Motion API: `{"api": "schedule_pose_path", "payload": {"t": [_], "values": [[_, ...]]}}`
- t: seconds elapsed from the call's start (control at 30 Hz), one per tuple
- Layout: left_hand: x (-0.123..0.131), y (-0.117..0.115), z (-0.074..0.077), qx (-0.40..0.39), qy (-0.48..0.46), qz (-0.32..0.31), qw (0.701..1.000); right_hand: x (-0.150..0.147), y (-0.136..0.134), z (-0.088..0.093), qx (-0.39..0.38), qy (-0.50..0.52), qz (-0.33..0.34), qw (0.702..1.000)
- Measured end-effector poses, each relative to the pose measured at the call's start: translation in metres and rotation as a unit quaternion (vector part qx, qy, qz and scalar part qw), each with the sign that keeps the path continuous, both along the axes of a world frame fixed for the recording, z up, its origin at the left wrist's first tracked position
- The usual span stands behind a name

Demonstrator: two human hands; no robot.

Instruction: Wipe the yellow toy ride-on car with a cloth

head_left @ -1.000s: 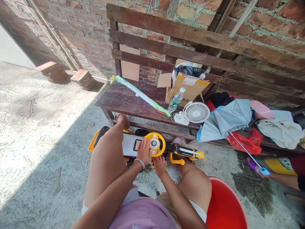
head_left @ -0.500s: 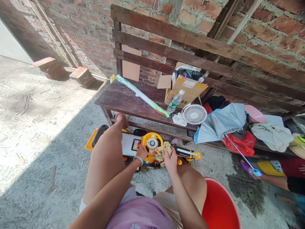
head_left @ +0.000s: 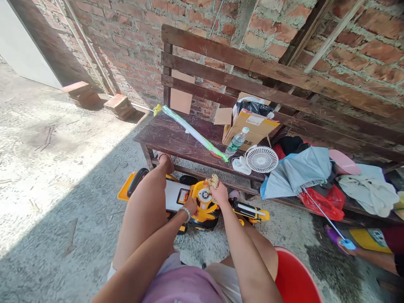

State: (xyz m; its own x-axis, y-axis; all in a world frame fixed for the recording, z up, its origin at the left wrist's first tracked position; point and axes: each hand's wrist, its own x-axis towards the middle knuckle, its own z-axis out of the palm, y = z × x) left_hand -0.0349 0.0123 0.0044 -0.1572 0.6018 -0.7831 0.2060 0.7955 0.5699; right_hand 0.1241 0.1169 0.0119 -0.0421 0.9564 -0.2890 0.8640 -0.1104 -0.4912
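Between my legs stands a yellow, white and black ride-on toy vehicle [head_left: 173, 194] with a yellow steering wheel [head_left: 199, 187]. My left hand [head_left: 190, 205], with a beaded bracelet at its wrist, is closed on the near left side of the wheel; its fingertips are partly hidden. My right hand [head_left: 220, 194] holds a crumpled, stained yellowish cloth [head_left: 212, 182] against the far right part of the wheel rim. At the vehicle's right end is a black and yellow arm [head_left: 249, 210].
A red bucket [head_left: 295, 273] stands by my right leg. Beyond the toy, a wooden bench [head_left: 186, 147] bears a water bottle [head_left: 236, 143], a white fan [head_left: 261, 159], a cardboard box [head_left: 261, 128] and a folded umbrella [head_left: 299, 170]. Another person's hand [head_left: 349, 248] grips the umbrella handle.
My right hand has moved the cloth from the wheel's right side up to its far rim. My left hand stays at the wheel's left. The whole view has shifted slightly.
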Motion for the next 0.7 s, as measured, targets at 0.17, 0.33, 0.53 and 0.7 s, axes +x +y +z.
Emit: {"api": "schedule_pose_path", "payload": {"t": [0.17, 0.33, 0.53, 0.7], "values": [[0.001, 0.001, 0.002, 0.012, -0.002, 0.0, 1.0, -0.017, 0.012, 0.01, 0.014, -0.088, 0.069, 0.994], [0.002, -0.003, 0.003, 0.025, -0.011, 0.009, 1.0, -0.003, 0.022, 0.006, 0.054, -0.025, -0.029, 0.998], [0.002, -0.003, -0.002, 0.019, -0.032, 0.008, 0.999, 0.043, 0.052, 0.035, 0.054, 0.069, -0.1, 0.991], [-0.001, -0.005, -0.007, 0.033, -0.015, -0.014, 0.999, -0.019, 0.04, 0.049, 0.059, 0.032, 0.207, 0.976]]}}
